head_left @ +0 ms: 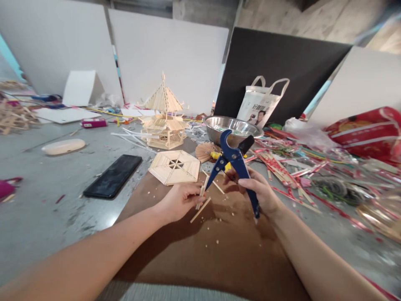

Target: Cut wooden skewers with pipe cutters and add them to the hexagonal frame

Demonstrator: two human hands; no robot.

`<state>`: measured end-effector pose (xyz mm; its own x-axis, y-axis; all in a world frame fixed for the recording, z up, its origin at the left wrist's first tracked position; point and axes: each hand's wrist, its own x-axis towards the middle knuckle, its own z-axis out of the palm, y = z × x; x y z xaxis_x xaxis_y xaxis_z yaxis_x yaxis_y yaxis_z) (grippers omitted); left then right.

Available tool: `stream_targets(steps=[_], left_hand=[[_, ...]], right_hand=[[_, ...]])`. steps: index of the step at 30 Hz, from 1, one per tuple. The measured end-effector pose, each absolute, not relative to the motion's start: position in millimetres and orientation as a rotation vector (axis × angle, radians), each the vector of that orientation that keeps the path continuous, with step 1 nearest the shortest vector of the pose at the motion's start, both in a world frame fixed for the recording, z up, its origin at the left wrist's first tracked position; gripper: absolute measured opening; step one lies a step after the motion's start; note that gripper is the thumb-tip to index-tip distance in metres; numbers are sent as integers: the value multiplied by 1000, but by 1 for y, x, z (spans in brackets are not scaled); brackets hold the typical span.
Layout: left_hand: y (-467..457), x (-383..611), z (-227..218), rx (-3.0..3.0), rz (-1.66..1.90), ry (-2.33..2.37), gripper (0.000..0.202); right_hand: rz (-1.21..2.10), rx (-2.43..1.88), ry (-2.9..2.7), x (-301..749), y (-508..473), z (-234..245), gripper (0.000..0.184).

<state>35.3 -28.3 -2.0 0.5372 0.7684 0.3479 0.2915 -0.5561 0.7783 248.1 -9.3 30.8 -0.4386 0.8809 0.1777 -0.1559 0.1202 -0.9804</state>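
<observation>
Item: thin wooden sticks, a short bundle pinched between thumb and fingertips of your left hand, over the far half of the brown cardboard sheet. One longer stick slants near-left from the same pinch; whether it is held or lying on the sheet cannot be told. Handling, by judgement: very light, stiff, brittle across the grain and quick to roll or slip; take them close to the working end and keep the pinch gentle. Item: blue cutter, upright just right of the sticks. Your right hand is wrapped around its right handle, and the left handle is splayed down toward the sticks, its tip almost touching them. Judged heavier and rigid, with a sharp head; hold by the handles only. Both hands are closed on their items, near each other at the scene's middle. Surroundings: hexagonal stick panel just beyond your left hand; stick pagoda model farther back; steel bowl beyond the cutter; black phone to the left; heap of red-and-white wrappers to the right; white tote bag at the far wall.
</observation>
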Motion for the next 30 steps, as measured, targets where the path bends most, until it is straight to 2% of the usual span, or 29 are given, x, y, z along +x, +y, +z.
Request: stream_targets(steps=[3, 9, 16, 19, 22, 25, 30], left_hand=[[-30, 36, -2, 2131, 882, 827, 21], [-36, 39, -1, 2151, 856, 811, 19], [-38, 43, -1, 2193, 851, 843, 19], [-37, 42, 0, 2175, 885, 894, 20], [-34, 39, 2, 2131, 918, 974, 20], [-30, 35, 2, 2060, 899, 1136, 23], [-26, 32, 1, 2036, 926, 1351, 24]], right_hand=[[1585, -684, -1425, 240, -12, 23, 34], [1758, -521, -1389, 231, -20, 24, 37], [1594, -664, -1554, 226, -26, 26, 41], [1512, -714, -1624, 227, -27, 26, 36], [1336, -868, -1720, 227, -29, 28, 24], [977, -1137, -1821, 225, -29, 29, 21], [231, -1449, -2030, 221, -26, 23, 46]])
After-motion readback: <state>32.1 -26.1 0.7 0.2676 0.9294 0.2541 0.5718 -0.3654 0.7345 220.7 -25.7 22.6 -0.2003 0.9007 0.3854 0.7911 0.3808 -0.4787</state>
